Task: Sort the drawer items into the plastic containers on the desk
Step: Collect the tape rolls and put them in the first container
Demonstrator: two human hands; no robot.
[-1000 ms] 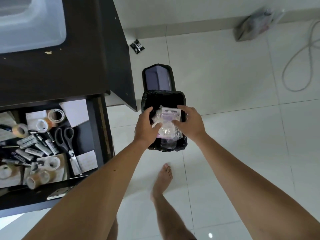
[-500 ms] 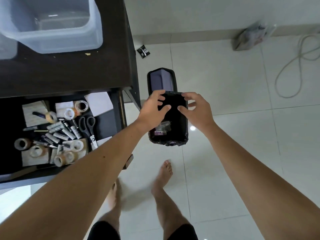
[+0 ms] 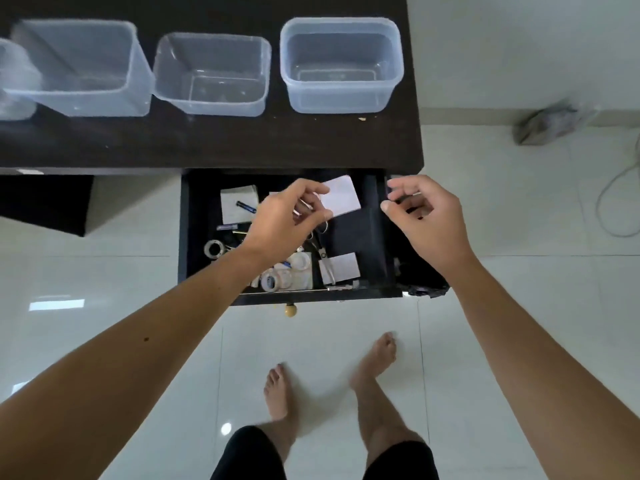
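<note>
Centre frame, the open black drawer [image 3: 194, 237] holds tape rolls, scissors and paper. The left hand [image 3: 284, 220] and right hand [image 3: 426, 220] hover loosely curled, empty. Clear plastic containers [image 3: 341, 64] wait on the dark counter [image 3: 207, 147] above; best pick one kind at a time.

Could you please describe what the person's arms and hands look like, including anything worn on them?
Both arms are bare from as far up as the view reaches down to the hands: no sleeves show. The left hand and right hand wear no gloves, and no rings, watch or bracelets are visible. A small dark spot marks the left forearm. Lower down, dark shorts and bare feet show.
</note>
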